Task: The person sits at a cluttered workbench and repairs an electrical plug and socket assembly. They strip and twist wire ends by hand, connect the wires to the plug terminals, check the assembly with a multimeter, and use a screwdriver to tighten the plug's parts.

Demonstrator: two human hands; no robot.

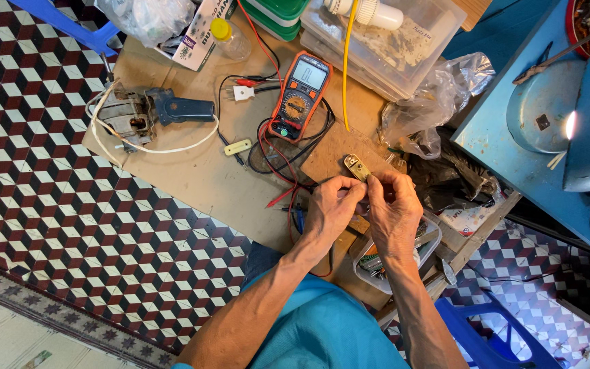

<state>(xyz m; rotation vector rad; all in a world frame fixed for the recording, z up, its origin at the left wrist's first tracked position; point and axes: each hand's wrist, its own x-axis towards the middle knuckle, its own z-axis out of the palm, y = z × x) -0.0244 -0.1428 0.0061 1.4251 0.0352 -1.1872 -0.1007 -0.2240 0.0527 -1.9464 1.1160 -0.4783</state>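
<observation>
both hands, left hand [329, 212] and right hand [392, 208], pinch a small brass part [357, 167], its lower end hidden.

Small flat brass-coloured metal part [357, 167], roughly rectangular with what looks like a hole, pinched at its lower end between both hands' fingertips, tilted, above brown board.
</observation>
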